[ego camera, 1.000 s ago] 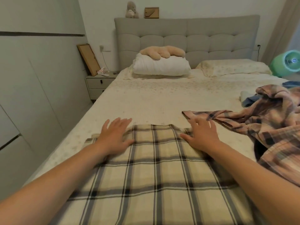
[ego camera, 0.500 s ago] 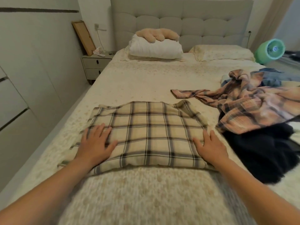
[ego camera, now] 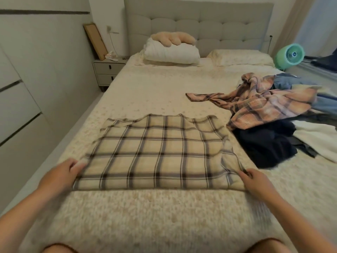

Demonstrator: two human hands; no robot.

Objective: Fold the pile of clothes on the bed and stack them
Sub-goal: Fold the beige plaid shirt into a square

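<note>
While the cream plaid shirt lies spread flat on the bed, it serves as the marker for everything around it. Far to its left and beyond, against the wall, stands a grey nightstand with a wooden frame leaning above it. At the shirt's near left corner, the left hand has its fingers curled over the cloth edge, gripping that corner. Straight beyond the shirt, at the padded headboard, a white pillow carries a tan plush toy, and a second, patterned pillow sits beside it. At the shirt's near right corner, the right hand pinches the fabric, which is drawn up into a small ridge there. Just right of the shirt, a dark navy garment lies crumpled, close to the shirt's edge, though contact cannot be told. Above that, a pink plaid shirt sprawls with one sleeve stretched toward the bed's middle, with blue denim behind it and a white garment further right. Beyond the pile, a green fan stands off the bed.
</note>
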